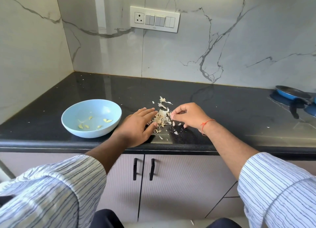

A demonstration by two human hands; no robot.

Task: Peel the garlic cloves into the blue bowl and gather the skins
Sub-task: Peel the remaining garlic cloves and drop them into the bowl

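Skins (161, 119) lay heaped on the counter (222, 108) between both hands; peeled cloves (95, 122) sat in the blue bowl (73, 127). Gathering stage, apparently. Left hand (136, 125) flat, fingers extended against the heap; right hand (187, 116) pinched a scrap. Next: sweep in the far strays (164, 100).

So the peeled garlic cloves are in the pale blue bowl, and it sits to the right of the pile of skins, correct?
Not quite. The head view shows the peeled garlic cloves in the pale blue bowl, but it sits left of the pile of skins.
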